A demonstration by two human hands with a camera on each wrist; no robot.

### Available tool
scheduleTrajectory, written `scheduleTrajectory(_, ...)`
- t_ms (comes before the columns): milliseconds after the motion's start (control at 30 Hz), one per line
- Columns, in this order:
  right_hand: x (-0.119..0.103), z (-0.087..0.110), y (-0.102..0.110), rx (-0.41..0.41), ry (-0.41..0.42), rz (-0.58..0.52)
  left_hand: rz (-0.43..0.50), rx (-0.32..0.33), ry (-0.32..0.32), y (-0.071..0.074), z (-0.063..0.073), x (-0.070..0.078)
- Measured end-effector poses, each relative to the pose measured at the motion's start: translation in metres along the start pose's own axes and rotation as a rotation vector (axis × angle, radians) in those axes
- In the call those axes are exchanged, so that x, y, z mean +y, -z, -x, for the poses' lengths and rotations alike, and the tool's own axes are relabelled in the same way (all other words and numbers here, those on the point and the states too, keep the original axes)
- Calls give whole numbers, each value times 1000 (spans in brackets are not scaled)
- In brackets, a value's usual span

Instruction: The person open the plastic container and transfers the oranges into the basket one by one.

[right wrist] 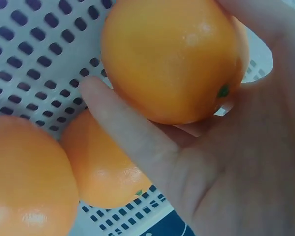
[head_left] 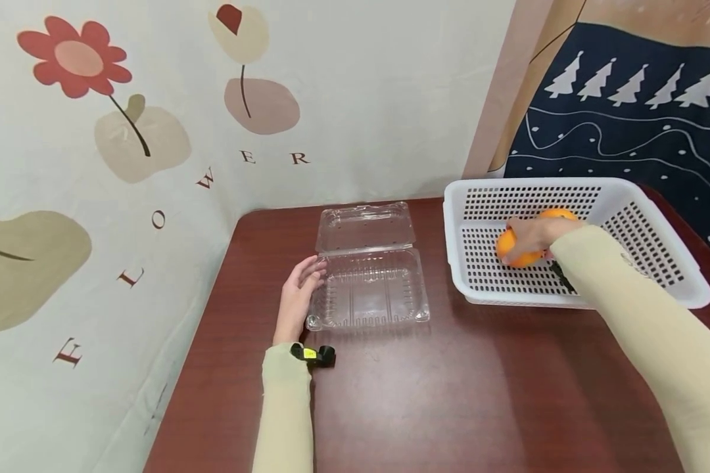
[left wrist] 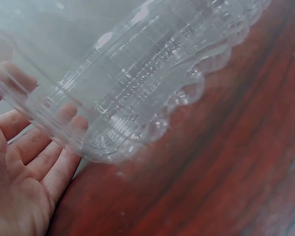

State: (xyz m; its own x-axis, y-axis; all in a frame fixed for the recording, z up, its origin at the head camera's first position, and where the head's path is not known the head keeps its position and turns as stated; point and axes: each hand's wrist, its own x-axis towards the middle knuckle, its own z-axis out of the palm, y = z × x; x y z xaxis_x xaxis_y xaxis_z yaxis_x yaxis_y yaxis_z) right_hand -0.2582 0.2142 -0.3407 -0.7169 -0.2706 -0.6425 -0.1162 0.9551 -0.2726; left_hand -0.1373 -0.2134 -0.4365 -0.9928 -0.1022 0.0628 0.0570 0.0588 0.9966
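In the head view, a clear plastic clamshell container (head_left: pixel 367 323) lies with its lid (head_left: pixel 363 226) folded back towards the wall. My left hand (head_left: pixel 298 289) rests at the left side of its base. Through the plastic in the left wrist view, the fingers (left wrist: pixel 49 160) look extended against the container wall (left wrist: pixel 113 147). Inside the white basket (head_left: pixel 532 299), my right hand (head_left: pixel 529 236) grips an orange (right wrist: pixel 172 59), thumb and fingers around it. Two more oranges, one at the left (right wrist: pixel 27 177) and one behind a finger (right wrist: pixel 105 172), sit beside it in the right wrist view.
A dark green item (head_left: pixel 562 276) lies in the basket, partly covered by the right sleeve. The reddish-brown table (head_left: pixel 402 407) carries both containers. Behind it hangs a cloth with printed flowers (head_left: pixel 71 59); at the right is a navy cloth with white trees (head_left: pixel 633 85).
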Motion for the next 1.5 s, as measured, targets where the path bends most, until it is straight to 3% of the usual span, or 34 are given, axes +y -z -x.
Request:
scheduleTrajectory(333, -2, -3, 0, 57, 34, 77, 6, -2, -10, 4, -1, 4)
scheduleTrajectory(567, -2, -1, -4, 92, 46, 86, -62, -5, -11, 4, 2, 5)
scheduleTrajectory(767, 0, 4, -5, 97, 50, 27, -40, 18, 1, 6, 1, -6)
scheduleTrajectory(967, 2, 14, -3, 127, 78, 3, -84, 41, 10, 4, -4, -20)
scheduleTrajectory(1267, -1, 21, 1, 200, 110, 75, -6, 79, 18, 7, -2, -21)
scheduleTrajectory(1500, -5, 27, 9, 240, 138, 82, 8, 52, 61, 5, 3, -22)
